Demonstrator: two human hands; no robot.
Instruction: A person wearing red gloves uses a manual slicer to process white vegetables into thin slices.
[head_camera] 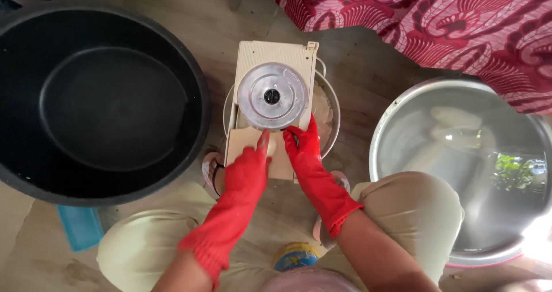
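Black plastic fills the left of the view: a wide round tub (98,96), its top and left rim cut off by the frame, with nothing to be made out inside its dark hollow. Below it a blue flat object (80,226) lies on the floor, half hidden by the person's pale trouser knee (135,249).

In the middle, a cream slicer board (270,96) lies across a small metal bowl (329,111), covering most of the bowl so that only its right rim and a sliver of pale contents show. A clear round disc (273,95) with a dark hub sits on the board.

Both hands wear red rubber gloves. The left hand (248,164) rests on the near end of the board, fingers together and pressed down on a pale piece (270,146) that is mostly hidden beneath the fingertips; what it is cannot be told. The right hand (305,145) is just beside it, fingers curled against the disc's near edge and the board; whether it actually clamps anything cannot be told.

A foot in a sandal (211,171) peeks out beside the bowl. A blue-and-yellow round object (294,256) lies between the knees, partly cut off.

At the right, a large metal basin (460,171) holds cloudy water with blurred pale pieces (454,132) under glare. Red patterned cloth (437,21) hangs over its upper rim.
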